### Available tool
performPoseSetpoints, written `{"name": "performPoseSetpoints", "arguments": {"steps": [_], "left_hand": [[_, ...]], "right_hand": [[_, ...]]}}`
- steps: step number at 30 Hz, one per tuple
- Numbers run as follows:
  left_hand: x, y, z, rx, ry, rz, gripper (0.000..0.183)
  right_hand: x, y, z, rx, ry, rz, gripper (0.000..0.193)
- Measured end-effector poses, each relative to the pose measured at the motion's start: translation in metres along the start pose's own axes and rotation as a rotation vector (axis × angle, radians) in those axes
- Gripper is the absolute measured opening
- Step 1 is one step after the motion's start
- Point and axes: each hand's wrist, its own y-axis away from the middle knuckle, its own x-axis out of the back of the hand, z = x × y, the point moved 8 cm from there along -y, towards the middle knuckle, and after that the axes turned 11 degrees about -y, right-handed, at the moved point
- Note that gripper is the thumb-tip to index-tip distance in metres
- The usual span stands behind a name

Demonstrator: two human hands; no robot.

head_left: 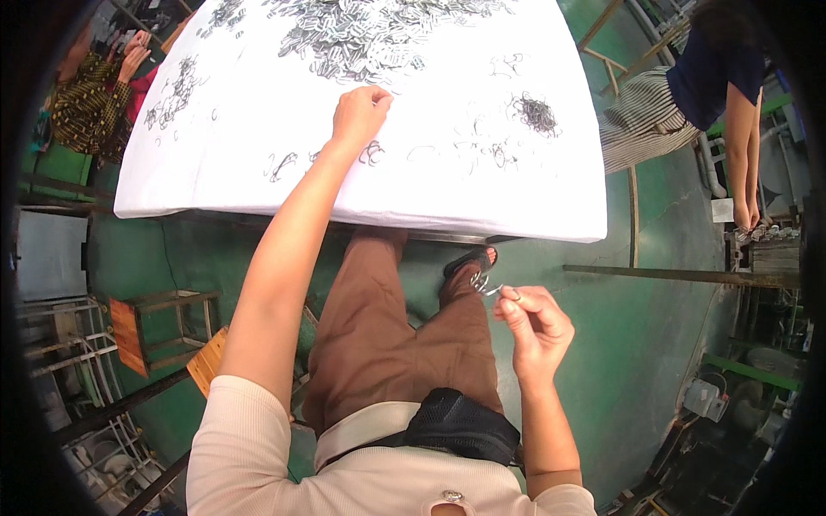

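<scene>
Right hand [535, 327]: grip pinched, thumb against fingertips, holding a few thin curved metal pieces [487, 290]. Pieces stick out past the fingertips to the left, in the air off the near edge of the table [241, 176], in front of the brown trousers [370, 335]. Any marking on them too small to read.

Left hand [356, 119]: over the white-covered table, at the near edge of the big pile [366, 39] of small dark and silvery pieces. Grip mostly drawn in, fingers curled toward thumb; cannot tell if anything is held, or if fingertips touch the cover.

Also on the table: loose scatter of dark pieces [176, 93] left of the pile, tight dark clump [539, 114] right, thin curved loops [495, 153] nearer the front edge; a few more by the left forearm.

Around: black waist bag [456, 427] on the wearer, co-worker in patterned top [86, 107] at left, co-worker in navy top [701, 73] and striped bottoms at right, wood-and-metal stool [129, 335] on green floor [594, 344].
</scene>
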Motion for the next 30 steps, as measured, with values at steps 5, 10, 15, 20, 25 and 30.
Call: {"name": "performPoseSetpoints", "arguments": {"steps": [5, 10, 15, 20, 25, 30], "left_hand": [[-0.022, -0.039, 0.000, 0.236, -0.321, -0.087, 0.029], [-0.039, -0.061, -0.027, 0.170, -0.266, -0.132, 0.033], [-0.022, -0.022, 0.019, 0.083, 0.101, -0.128, 0.028], [0.011, 0.099, 0.124, 0.021, 0.393, -0.288, 0.017], [0.003, 0.175, 0.152, 0.270, 0.931, -0.435, 0.013], [0.008, 0.193, 0.153, 0.294, 0.990, -0.403, 0.015]], "right_hand": [[0.002, -0.012, 0.003, 0.029, 0.085, -0.056, 0.011], [-0.006, -0.020, 0.002, 0.032, 0.098, -0.093, 0.011], [-0.006, -0.024, 0.004, 0.039, 0.130, -0.100, 0.010], [-0.001, -0.023, 0.003, 0.033, 0.161, -0.061, 0.009], [0.001, -0.019, 0.009, 0.038, 0.185, -0.020, 0.009], [-0.002, -0.014, 0.012, 0.047, 0.195, -0.029, 0.011]]}}
